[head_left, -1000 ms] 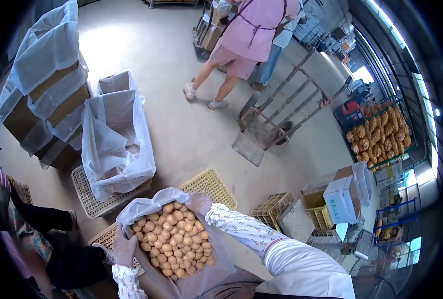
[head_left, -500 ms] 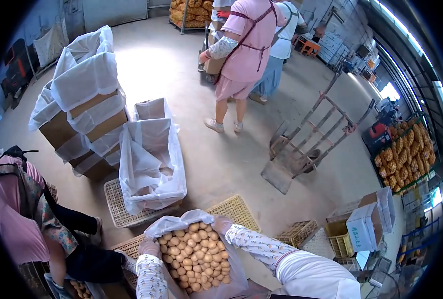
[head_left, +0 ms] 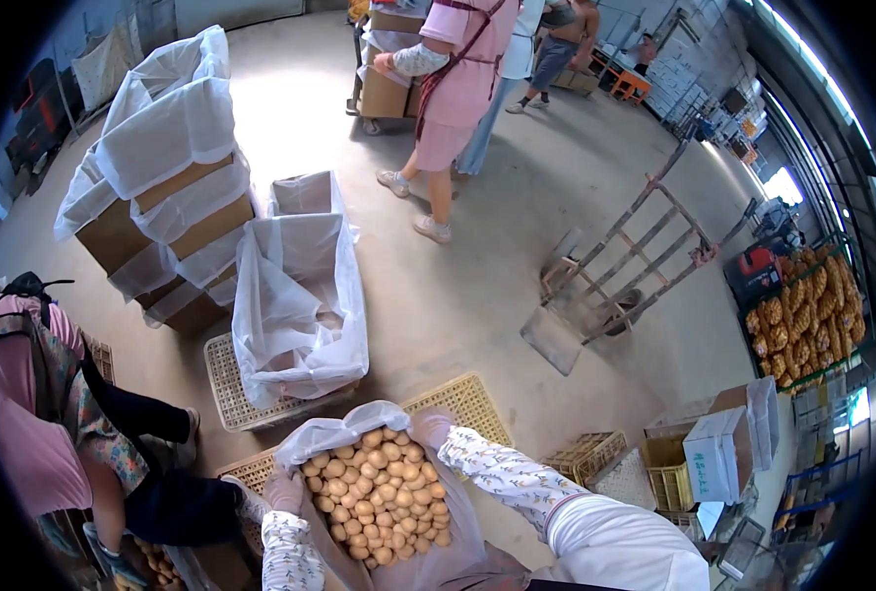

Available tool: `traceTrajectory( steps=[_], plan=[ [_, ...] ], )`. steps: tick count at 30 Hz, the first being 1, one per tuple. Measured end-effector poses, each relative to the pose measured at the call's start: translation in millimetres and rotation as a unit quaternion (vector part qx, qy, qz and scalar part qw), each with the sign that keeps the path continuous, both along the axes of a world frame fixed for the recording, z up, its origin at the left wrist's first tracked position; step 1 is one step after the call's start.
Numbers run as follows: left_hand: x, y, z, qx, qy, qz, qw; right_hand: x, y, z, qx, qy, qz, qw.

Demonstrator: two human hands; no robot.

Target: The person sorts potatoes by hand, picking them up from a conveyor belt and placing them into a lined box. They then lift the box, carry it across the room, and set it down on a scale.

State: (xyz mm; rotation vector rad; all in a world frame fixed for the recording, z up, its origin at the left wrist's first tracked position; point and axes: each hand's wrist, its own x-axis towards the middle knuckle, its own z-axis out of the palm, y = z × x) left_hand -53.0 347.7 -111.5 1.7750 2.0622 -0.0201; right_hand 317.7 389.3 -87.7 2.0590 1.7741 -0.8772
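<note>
Left hand (head_left: 282,491) and right hand (head_left: 432,427) curl closed on the liner (head_left: 339,430) around potatoes (head_left: 384,492), their long axis pointing forward, slightly left.

Grey floor (head_left: 487,266) — bright glare; pale brick wall (head_left: 654,84) beyond.

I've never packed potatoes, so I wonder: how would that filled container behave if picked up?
Probably heavy, given its many packed potatoes. The thin, crinkled liner looks floppy and might slip or tear. Tilting could send the rounded potatoes rolling.
</note>
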Motion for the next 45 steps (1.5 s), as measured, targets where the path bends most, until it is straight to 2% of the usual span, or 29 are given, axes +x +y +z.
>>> traceTrajectory(
  steps=[2, 3, 4, 5, 6, 7, 9, 10, 11, 12, 14, 17, 18, 21, 23, 24, 25, 26, 27, 28, 30, 31, 34, 35, 37, 40, 42, 43, 45],
  plan=[
    [-18, -20, -10, 0.035, 0.043, -0.004, 0.998, -14, 15, 7, 0.018, 0.028, -0.004, 0.999],
    [-23, -23, -2, 0.028, -0.029, 0.048, 0.998, -21, 20, -6, 0.028, 0.028, 0.019, 0.999],
    [-16, -15, 26, -0.024, -0.036, 0.09, 0.995, -29, 24, -19, 0.031, 0.031, 0.04, 0.998],
    [-7, -15, 44, 0.018, -0.02, 0.139, 0.99, -35, 26, -36, 0.027, 0.033, 0.062, 0.997],
    [-19, -19, 24, -0.013, 0.03, 0.138, 0.99, -37, 29, -37, 0.019, 0.034, 0.082, 0.996],
    [-27, -17, 15, -0.007, 0.011, 0.066, 0.998, -39, 32, -41, 0.008, 0.037, 0.105, 0.994],
    [-14, -5, 27, -0.067, 0.047, 0.06, 0.995, -38, 45, -42, -0.004, 0.044, 0.147, 0.988],
    [-18, 2, 16, -0.12, 0.074, 0.055, 0.988, -37, 52, -44, -0.01, 0.052, 0.164, 0.985],
    [-11, 12, 30, -0.187, 0.075, 0.064, 0.977, -36, 57, -45, -0.016, 0.063, 0.176, 0.982],
    [-20, 9, 13, -0.159, 0.063, 0.078, 0.982, -33, 63, -46, -0.022, 0.076, 0.186, 0.979],
    [-17, 19, 26, -0.193, 0.067, 0.07, 0.976, -28, 73, -49, -0.032, 0.097, 0.192, 0.976],
    [-25, 26, 10, -0.203, 0.065, 0.045, 0.976, -21, 73, -51, -0.044, 0.124, 0.178, 0.975],
    [-31, 21, 10, -0.151, 0.029, -0.005, 0.988, -18, 62, -46, -0.029, 0.114, 0.187, 0.975],
    [-25, 1, 39, -0.14, 0.023, -0.028, 0.99, -8, 19, -11, 0.013, 0.082, 0.206, 0.975],
    [-31, -43, 41, -0.104, -0.015, -0.062, 0.993, -1, -2, 17, 0.025, 0.054, 0.227, 0.972],
    [-33, -93, 53, -0.036, -0.03, -0.102, 0.994, 0, -42, 49, 0.015, 0.014, 0.215, 0.976],
    [-41, -138, 43, -0.025, 0.016, -0.09, 0.996, -17, -93, 57, 0.285, 0.085, 0.161, 0.941],
    [-32, -170, 61, 0.014, -0.032, -0.075, 0.997, -21, -100, 49, 0.353, 0.13, 0.143, 0.915],
    [-37, -164, 43, 0.029, 0.007, -0.087, 0.996, -24, -108, 41, 0.42, 0.171, 0.13, 0.882],
    [-40, -165, 24, 0.021, 0.041, -0.102, 0.994, -8, -97, 26, 0.27, 0.191, 0.165, 0.929],
    [-24, -99, 42, -0.161, 0.06, 0.013, 0.985, -30, -42, 20, 0.057, 0.045, 0.126, 0.989],
    [-30, -88, 41, -0.116, 0.044, 0.015, 0.992, -28, -31, 7, 0.142, 0.055, 0.18, 0.972],
    [-32, -74, 22, -0.082, 0.051, 0.064, 0.993, -32, -6, -15, 0.134, 0.016, 0.193, 0.972],
    [-35, -72, 17, -0.094, 0.053, 0.084, 0.991, -35, -4, -10, 0.112, 0.049, 0.172, 0.977],
    [-33, -71, 12, 0.066, -0.012, 0.079, 0.995, -37, -5, -14, 0.116, 0.032, 0.166, 0.979],
    [-8, -43, 25, 0.207, -0.068, -0.012, 0.976, -41, 5, -6, 0.117, 0.026, 0.161, 0.98],
    [-12, -18, 25, -0.035, -0.139, 0.026, 0.989, -45, 5, -7, 0.105, 0.029, 0.154, 0.982],
    [-17, -17, 16, -0.063, -0.08, 0.023, 0.995, -43, 3, -7, 0.101, 0.026, 0.148, 0.984],
    [-23, -17, 1, -0.045, -0.091, 0.03, 0.994, -36, 6, -17, 0.102, 0.03, 0.139, 0.984]
  ],
)
